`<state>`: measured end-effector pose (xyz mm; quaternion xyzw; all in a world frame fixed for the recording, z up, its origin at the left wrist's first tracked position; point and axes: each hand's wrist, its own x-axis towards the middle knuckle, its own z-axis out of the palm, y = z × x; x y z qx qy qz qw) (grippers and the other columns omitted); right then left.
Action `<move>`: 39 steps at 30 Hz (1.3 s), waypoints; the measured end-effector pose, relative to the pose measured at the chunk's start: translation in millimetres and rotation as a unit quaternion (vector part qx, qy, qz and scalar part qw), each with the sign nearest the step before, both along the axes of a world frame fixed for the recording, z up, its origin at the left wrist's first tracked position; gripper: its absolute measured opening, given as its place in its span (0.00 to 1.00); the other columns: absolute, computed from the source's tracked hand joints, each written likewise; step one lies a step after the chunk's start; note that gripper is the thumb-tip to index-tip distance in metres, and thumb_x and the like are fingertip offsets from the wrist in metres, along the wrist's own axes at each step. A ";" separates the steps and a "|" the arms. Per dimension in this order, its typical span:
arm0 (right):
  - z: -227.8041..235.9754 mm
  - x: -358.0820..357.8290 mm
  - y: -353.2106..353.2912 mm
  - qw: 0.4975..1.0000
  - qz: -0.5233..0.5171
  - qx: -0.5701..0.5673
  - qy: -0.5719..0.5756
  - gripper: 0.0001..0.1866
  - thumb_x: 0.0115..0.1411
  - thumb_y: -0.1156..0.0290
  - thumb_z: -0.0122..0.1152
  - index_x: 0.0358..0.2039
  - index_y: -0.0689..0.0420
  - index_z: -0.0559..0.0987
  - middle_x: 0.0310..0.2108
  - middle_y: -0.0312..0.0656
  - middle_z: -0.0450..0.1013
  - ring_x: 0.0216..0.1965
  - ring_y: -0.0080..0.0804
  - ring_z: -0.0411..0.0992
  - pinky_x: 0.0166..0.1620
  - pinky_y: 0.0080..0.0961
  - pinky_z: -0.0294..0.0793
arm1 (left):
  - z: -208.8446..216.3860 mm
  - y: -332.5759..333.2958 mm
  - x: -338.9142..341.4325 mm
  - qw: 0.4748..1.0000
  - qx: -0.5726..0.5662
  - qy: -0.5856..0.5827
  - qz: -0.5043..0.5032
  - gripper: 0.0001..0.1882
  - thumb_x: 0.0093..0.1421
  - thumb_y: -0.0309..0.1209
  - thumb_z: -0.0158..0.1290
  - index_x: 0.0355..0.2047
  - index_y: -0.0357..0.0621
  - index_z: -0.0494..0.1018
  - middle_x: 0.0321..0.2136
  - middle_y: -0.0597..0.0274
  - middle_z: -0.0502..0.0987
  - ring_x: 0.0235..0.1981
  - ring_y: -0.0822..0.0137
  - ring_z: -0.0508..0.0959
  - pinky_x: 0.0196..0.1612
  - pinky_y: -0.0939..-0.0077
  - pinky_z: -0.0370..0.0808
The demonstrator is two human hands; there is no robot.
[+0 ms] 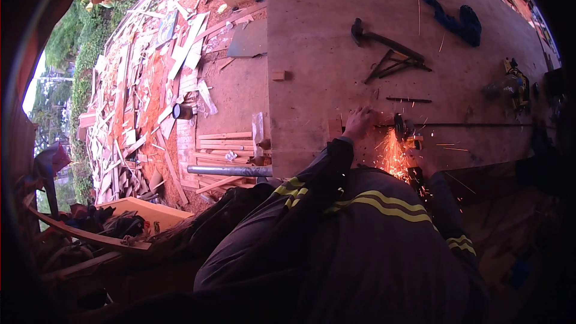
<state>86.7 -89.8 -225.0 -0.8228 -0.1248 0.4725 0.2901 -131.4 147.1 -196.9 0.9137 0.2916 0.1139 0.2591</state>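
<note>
My right hand [429, 167], dim and partly hidden, is closed on an angle grinder [414, 141] with a dark disc and a yellow part near its head. The disc meets a long thin metal bar [474, 125] lying across the wooden table. Orange sparks [393, 157] spray from the contact toward my body. Left of the disc, my left hand [359, 123] is closed over the bar's near end and bears down on it. Small wooden pieces [335, 127] lie beside that hand. A short dark rod [408, 100] rests just beyond the bar.
On the table [324, 0] lie a hammer [390, 42], a triangular metal frame [396, 67], a blue cloth [453, 21], a small wood block [281, 75] and a yellow-and-black tool [517, 84]. Scrap wood [129, 120] litters the ground left of the table, near a metal pipe [231, 170].
</note>
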 end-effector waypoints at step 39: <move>56.7 -22.8 19.1 0.997 -0.003 0.036 0.070 0.13 0.48 0.63 0.66 0.31 0.56 0.79 0.28 0.35 0.73 0.27 0.25 0.70 0.31 0.27 0.69 | -14.3 1.5 1.2 1.000 -0.018 -0.005 -0.005 0.24 0.44 0.33 0.62 0.43 0.45 0.72 0.47 0.58 0.71 0.52 0.53 0.69 0.52 0.56 0.70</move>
